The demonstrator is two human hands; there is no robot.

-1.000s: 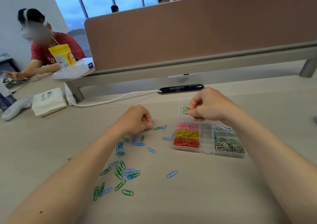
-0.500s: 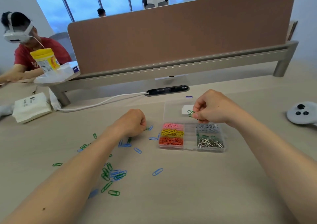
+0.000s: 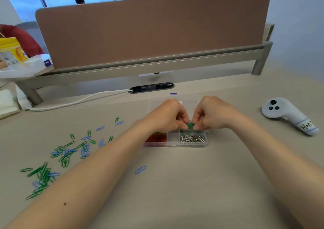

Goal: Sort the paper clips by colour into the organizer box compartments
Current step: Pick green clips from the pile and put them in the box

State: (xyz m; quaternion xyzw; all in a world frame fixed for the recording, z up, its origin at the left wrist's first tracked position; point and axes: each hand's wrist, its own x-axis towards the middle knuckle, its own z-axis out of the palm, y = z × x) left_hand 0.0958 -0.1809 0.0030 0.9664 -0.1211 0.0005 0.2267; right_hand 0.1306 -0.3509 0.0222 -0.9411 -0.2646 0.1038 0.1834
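Left hand [image 3: 168,116] has crossed to right hand [image 3: 212,114], over organizer box [image 3: 172,139]. Both pinch green clips [image 3: 190,126]; drop spot prob. just below, at 6 o'clock.

On the beige bench [image 3: 192,185]: clear organizer box [image 3: 172,140] at centre; green and blue paper clips [image 3: 66,151] strewn well to its left; one blue clip [image 3: 140,169] alone nearer the front; white controller [image 3: 289,114] far right; white cable [image 3: 75,102] running to a black port [image 3: 151,87] behind; brown partition [image 3: 152,30] on metal legs along the back.
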